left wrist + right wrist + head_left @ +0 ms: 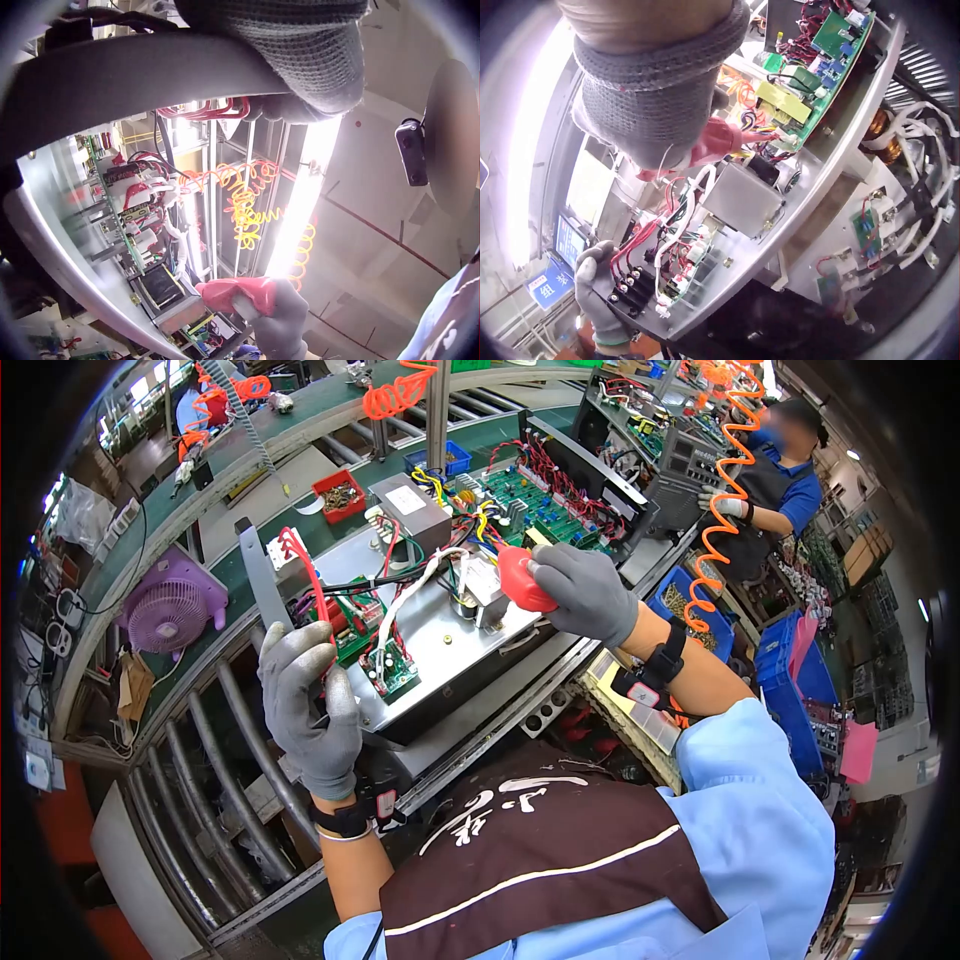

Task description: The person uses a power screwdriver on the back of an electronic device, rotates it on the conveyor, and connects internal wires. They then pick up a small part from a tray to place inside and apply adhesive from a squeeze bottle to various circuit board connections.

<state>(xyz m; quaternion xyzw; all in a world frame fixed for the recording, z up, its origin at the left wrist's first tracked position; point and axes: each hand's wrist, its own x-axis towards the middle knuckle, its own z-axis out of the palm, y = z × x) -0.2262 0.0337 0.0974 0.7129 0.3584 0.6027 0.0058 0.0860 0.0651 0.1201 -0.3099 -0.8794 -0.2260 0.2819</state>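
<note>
Grey fabric covers the right hand (590, 595), its fingers curled round a red tool (524, 579) held above the metal chassis (450, 645). The left hand (312, 700), also gloved, grips the chassis end with bent fingers. The right wrist view shows the tool beside wires at a green circuit board (829, 34), a spot the head view partly hides behind the glove. Beyond the hands runs a green surface (232, 565) with a red bin (345, 510); past the left hand are metal rollers (235, 760) and a purple fan (168, 610). Only the left wrist view shows a bright ceiling light (300, 202).
</note>
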